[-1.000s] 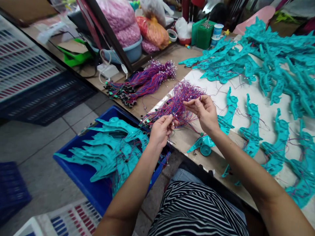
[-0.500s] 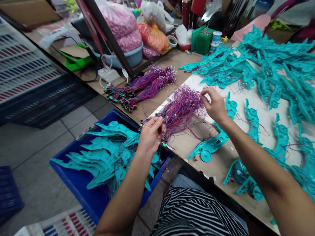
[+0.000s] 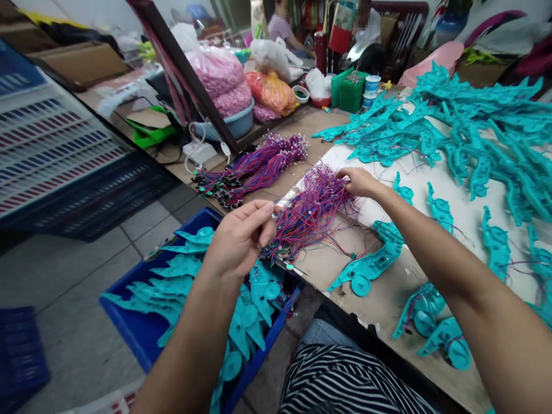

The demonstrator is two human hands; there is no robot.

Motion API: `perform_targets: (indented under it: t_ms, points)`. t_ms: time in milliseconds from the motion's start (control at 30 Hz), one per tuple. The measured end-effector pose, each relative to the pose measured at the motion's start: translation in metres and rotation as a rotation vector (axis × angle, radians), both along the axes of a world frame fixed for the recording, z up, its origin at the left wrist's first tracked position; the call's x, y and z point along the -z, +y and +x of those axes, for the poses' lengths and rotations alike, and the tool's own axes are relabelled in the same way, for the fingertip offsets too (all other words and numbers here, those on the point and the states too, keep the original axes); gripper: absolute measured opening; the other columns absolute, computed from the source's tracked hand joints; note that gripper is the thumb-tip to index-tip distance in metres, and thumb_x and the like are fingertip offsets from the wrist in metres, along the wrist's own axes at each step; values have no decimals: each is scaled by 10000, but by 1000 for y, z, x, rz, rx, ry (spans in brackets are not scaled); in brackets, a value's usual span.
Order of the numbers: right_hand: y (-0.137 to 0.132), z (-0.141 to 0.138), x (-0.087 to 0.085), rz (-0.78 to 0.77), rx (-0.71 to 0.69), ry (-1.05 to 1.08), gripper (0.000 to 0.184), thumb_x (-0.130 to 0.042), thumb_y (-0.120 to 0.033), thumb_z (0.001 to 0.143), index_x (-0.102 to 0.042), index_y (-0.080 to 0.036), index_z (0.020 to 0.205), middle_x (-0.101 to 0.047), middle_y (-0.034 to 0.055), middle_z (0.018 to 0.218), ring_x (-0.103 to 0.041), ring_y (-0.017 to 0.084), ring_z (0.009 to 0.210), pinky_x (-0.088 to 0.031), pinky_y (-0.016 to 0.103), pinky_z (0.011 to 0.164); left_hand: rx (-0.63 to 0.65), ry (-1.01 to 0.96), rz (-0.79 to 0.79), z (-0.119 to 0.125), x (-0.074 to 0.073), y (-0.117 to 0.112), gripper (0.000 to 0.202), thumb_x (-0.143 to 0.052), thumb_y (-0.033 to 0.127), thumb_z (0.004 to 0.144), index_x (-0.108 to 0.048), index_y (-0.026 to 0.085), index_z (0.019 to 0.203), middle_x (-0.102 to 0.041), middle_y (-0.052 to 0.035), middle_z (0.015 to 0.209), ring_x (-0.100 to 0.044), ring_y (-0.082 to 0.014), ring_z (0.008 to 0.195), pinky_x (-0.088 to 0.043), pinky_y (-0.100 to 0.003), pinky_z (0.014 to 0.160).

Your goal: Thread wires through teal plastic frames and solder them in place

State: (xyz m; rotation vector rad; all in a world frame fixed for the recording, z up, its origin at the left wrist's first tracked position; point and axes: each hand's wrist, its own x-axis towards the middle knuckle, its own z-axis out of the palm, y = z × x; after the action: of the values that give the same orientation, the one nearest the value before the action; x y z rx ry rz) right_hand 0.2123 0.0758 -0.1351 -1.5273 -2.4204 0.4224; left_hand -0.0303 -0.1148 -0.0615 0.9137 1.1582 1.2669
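Note:
A loose bundle of red, blue and purple wires point(image 3: 314, 210) lies on the table edge. My left hand point(image 3: 241, 238) is raised above the blue crate point(image 3: 142, 330), fingers pinched on wires pulled from the bundle's near end. My right hand point(image 3: 357, 181) rests on the bundle's far end, fingers closed on the wires there. A teal plastic shell piece point(image 3: 373, 264) lies just right of the bundle, under my right forearm.
A second, tied wire bundle point(image 3: 254, 169) lies further back. Several teal plastic pieces point(image 3: 466, 138) cover the white sheet at right, and more fill the blue crate. Bags, a basin point(image 3: 233, 118) and a green box point(image 3: 351, 89) stand behind. Another person sits at the far end.
My left hand rose and drew wires out toward me. My right hand moved from the near middle to the bundle's far end. The view tilted up.

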Motion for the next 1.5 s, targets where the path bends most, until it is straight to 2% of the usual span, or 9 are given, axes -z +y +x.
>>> perform_targets:
  t_ms: [200,400,600,767,933,1033,1167,1300,1500]
  points:
    - [-47,-9,-26,208,-214,118,476,-566,-70,709,-675,-192,1157,-619,123,1271,-551,299,1184,-429,489,1007,85,-57,-37,9,7,19,302,-765,362,678,-654,123,824,-450,63,391,-303,-52,362,-178,-192,390]
    - [-88,-31,-43,-94,-460,568,214,-586,-275,847,-723,-175,977,-729,58,964,-648,169,902,-503,352,867,198,-4,-77,19,17,18,352,-773,412,653,-636,128,808,-506,44,420,-340,-53,357,-158,-182,375]
    - [-99,-30,-42,-279,-235,835,233,-666,-390,756,-684,-159,743,-616,-15,635,-507,89,574,-410,241,559,208,135,-29,18,27,12,337,-772,388,662,-627,129,822,-592,8,469,-408,-60,389,-242,-172,410]
    - [-91,-20,-29,-204,65,977,240,-627,-403,772,-646,-164,775,-590,-10,620,-545,110,568,-467,263,594,28,97,53,15,27,6,317,-765,400,667,-588,141,719,-596,3,465,-370,-47,372,-227,-168,400]
    - [-76,-6,-30,58,328,546,259,-621,-207,712,-679,-135,954,-695,113,868,-658,246,854,-530,422,797,-70,-17,89,13,10,0,321,-786,378,646,-575,150,725,-574,26,459,-394,-52,370,-228,-168,382]
    - [-97,-12,-46,238,139,612,366,-585,-208,763,-668,-163,1116,-681,138,1132,-629,258,1053,-519,441,877,1,-6,86,21,-1,-1,289,-773,351,681,-574,146,725,-579,21,461,-391,-50,368,-223,-168,376]
    - [-155,-32,-61,5,-202,731,273,-550,-295,869,-704,-192,1071,-727,58,901,-664,166,803,-529,321,744,148,20,87,37,0,-6,241,-743,317,732,-575,145,716,-584,17,475,-399,-50,379,-241,-165,383]
    - [-207,-29,-59,-106,-95,721,225,-555,-321,895,-723,-172,911,-616,-12,572,-550,104,513,-442,248,543,325,35,29,41,16,-26,247,-728,359,753,-599,151,722,-593,13,509,-415,-57,403,-285,-168,411]
    - [-281,10,-71,-159,67,962,176,-591,-355,906,-707,-232,856,-613,-1,595,-609,148,580,-503,298,575,687,318,34,37,56,-73,151,-696,308,753,-698,157,748,-676,-24,673,-589,-135,633,-456,-224,621]
